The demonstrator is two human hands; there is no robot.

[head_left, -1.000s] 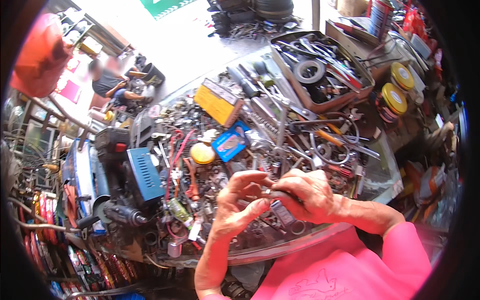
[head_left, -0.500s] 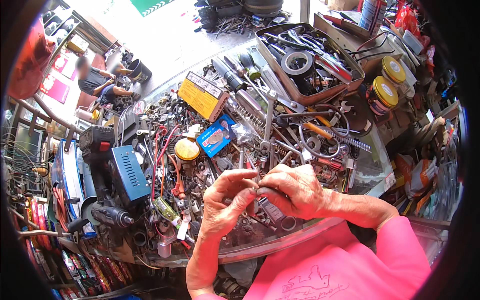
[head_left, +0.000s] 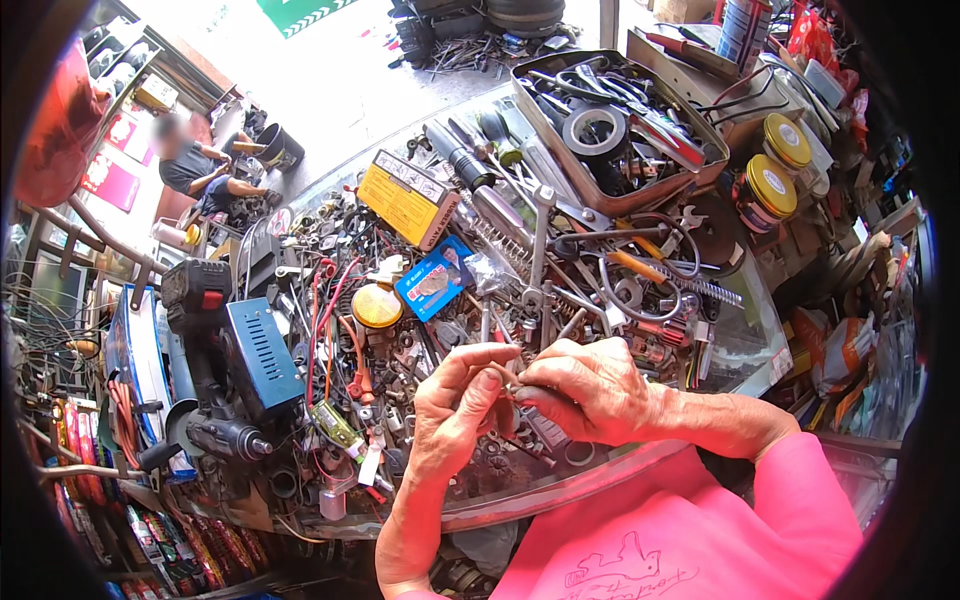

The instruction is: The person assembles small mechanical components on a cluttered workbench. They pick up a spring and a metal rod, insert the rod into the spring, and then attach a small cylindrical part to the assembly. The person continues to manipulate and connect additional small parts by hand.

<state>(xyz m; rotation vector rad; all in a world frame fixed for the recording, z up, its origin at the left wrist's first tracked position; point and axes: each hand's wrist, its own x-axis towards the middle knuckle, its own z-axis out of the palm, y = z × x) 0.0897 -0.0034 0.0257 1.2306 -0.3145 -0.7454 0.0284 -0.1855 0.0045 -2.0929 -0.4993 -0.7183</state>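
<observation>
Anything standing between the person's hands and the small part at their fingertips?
Nothing visible does: the right hand pinches the small part; the left hand is close beside it, its contact unclear.

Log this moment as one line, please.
left hand: thumb at small part; right hand: pinching small part; hands: close together, over cluttered table; beyond: blue card, yellow box

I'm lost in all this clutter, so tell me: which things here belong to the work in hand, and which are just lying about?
In the work:
- small part, too small to identify, at the fingertips of the right hand
- left hand, curled beside it

Apparently just lying about:
- yellow box
- blue card
- tape roll
- black power tool
</observation>
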